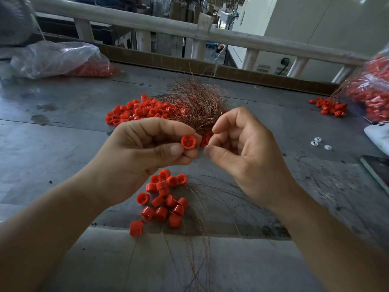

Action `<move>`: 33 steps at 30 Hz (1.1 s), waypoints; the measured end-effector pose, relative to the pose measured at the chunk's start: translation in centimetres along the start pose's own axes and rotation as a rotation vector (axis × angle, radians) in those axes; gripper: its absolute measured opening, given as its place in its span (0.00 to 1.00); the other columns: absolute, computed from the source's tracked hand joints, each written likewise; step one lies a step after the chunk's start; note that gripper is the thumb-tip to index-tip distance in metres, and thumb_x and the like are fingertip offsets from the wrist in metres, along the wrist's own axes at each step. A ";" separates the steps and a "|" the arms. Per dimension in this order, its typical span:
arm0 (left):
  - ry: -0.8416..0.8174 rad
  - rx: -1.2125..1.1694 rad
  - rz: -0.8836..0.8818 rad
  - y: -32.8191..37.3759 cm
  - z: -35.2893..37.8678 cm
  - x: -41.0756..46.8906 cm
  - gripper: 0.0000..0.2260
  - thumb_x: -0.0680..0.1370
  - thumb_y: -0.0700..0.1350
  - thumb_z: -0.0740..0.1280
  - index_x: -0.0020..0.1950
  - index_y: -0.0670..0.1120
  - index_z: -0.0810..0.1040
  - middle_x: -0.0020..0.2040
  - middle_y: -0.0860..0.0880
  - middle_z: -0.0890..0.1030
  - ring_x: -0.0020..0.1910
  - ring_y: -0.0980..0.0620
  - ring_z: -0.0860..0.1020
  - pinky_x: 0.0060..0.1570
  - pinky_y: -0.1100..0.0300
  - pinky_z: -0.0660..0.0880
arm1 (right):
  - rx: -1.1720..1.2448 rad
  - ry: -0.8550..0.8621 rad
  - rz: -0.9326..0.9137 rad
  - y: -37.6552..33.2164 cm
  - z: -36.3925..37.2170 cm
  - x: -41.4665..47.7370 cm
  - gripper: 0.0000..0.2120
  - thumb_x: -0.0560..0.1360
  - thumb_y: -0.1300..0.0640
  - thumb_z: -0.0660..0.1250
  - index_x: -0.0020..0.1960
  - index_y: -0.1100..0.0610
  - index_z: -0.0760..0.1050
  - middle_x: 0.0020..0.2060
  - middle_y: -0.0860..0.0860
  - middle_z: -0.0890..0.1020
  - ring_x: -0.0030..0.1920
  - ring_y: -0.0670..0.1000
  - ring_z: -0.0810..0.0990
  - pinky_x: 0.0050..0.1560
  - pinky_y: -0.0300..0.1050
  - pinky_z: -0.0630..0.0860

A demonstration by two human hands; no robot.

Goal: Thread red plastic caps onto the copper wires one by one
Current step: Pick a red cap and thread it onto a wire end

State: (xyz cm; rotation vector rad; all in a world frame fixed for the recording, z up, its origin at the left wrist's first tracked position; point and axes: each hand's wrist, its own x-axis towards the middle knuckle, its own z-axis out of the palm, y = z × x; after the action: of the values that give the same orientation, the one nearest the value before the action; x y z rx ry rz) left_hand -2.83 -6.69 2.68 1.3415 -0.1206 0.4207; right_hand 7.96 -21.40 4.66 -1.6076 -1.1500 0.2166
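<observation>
The left hand (151, 152) pinches one red cap (188, 142) between thumb and fingers, with its open side toward the camera. Just beside it at 3 o'clock, the right hand (248, 152) presses thumb and forefinger together. I cannot tell if a wire is between them. The copper wires (195, 104) lie bundled at 12 o'clock on the surface (63, 140), and a group of caps (164, 199) with wires lies at 6 o'clock. The step seems to be the threading itself. Next, a wire end must meet the small hole in the cap.
</observation>
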 end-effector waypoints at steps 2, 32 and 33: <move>-0.022 -0.033 -0.030 -0.1 0.1 0.0 0.10 0.64 0.39 0.69 0.43 0.45 0.84 0.43 0.45 0.84 0.41 0.52 0.83 0.39 0.65 0.78 | 0.059 -0.059 0.096 0.2 0.1 0.1 0.14 0.68 0.63 0.70 0.41 0.49 0.67 0.29 0.45 0.76 0.31 0.44 0.73 0.32 0.39 0.72; -0.066 -0.086 -0.125 -0.1 0.2 -0.2 0.10 0.63 0.43 0.74 0.43 0.46 0.83 0.42 0.44 0.84 0.43 0.51 0.83 0.40 0.64 0.78 | -0.809 0.014 0.255 8.5 -2.9 3.6 0.12 0.74 0.60 0.65 0.57 0.55 0.76 0.47 0.51 0.75 0.50 0.53 0.75 0.51 0.45 0.71; -0.070 -0.087 -0.125 -0.2 0.2 -0.2 0.10 0.63 0.44 0.74 0.44 0.46 0.83 0.43 0.44 0.84 0.43 0.51 0.83 0.40 0.64 0.78 | -0.801 0.040 0.249 8.5 -2.9 3.6 0.08 0.73 0.60 0.66 0.52 0.55 0.78 0.45 0.49 0.74 0.48 0.52 0.76 0.49 0.45 0.72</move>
State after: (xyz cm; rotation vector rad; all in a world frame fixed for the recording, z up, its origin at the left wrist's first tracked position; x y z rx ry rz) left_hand -2.90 -6.90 2.53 1.2712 -0.1111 0.2608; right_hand 16.46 -20.06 0.21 -2.4486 -1.0596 -0.1440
